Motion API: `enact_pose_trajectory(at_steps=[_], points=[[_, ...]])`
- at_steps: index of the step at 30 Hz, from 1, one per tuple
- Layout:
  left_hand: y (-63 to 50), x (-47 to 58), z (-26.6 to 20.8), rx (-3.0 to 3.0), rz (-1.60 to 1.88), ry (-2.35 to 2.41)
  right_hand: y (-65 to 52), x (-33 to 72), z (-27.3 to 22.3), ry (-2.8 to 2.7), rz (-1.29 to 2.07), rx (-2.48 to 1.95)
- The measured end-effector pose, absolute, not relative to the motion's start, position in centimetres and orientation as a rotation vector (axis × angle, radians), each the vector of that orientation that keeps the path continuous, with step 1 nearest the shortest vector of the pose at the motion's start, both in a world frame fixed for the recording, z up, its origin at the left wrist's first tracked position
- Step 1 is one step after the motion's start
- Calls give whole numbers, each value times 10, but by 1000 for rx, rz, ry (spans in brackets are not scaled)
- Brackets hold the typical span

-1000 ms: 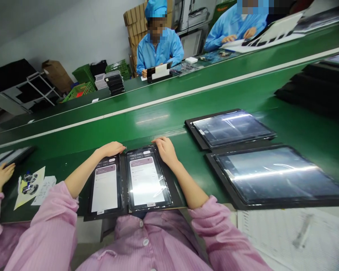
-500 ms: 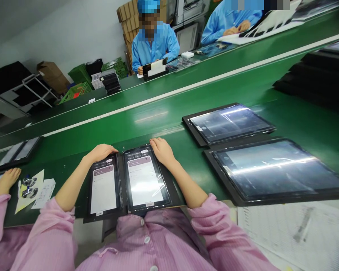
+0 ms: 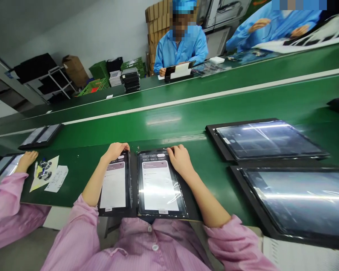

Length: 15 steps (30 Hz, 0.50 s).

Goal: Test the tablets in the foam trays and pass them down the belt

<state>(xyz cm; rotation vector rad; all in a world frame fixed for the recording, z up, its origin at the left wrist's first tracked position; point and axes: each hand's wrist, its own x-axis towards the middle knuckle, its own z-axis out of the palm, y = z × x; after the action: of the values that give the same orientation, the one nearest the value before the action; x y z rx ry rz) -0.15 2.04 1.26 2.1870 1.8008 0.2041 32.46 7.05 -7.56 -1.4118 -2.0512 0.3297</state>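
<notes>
Two tablets with lit white screens lie side by side on dark backing sheets at the near edge of the bench. My left hand point(image 3: 116, 151) is closed over the top edge of the left tablet point(image 3: 115, 186), its fingers curled down at the upper right corner. At the upper right corner of the right tablet point(image 3: 161, 188), my right hand point(image 3: 181, 160) grips the edge, thumb on the near side and fingers bent along the top. Both tablets have a small white label at the bottom and a glossy film that reflects light.
Two larger film-covered tablets, a far one point(image 3: 265, 137) and a near one point(image 3: 302, 199), lie to the right. A yellow paper point(image 3: 52, 165) and a white slip point(image 3: 57, 178) lie left, near a neighbour's hand point(image 3: 28, 160). Across the green bench point(image 3: 169, 128) sit people in blue.
The view has swung, so the scene appears shifted right. My hands stay at the tablets' top edges; my left fingers look more curled. A person across the bench has raised a hand.
</notes>
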Motion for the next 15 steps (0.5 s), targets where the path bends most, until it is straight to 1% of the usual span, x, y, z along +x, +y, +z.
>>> enact_pose_trajectory(at_steps=[2, 3, 7, 11, 15], points=[[19, -3, 12, 2119, 315, 1770, 70, 326, -73, -2060, 354, -1419], [19, -2, 12, 2121, 315, 1768, 69, 326, -71, -2067, 359, -1415], [20, 10, 17, 2215, 96, 1853, 67, 328, -66, -2091, 379, -1374], [19, 34, 21, 2225, 57, 1913, 76, 337, -76, -2069, 459, -1300], [31, 45, 6, 2475, -41, 1519, 106, 346, -111, -2030, 447, -1255]])
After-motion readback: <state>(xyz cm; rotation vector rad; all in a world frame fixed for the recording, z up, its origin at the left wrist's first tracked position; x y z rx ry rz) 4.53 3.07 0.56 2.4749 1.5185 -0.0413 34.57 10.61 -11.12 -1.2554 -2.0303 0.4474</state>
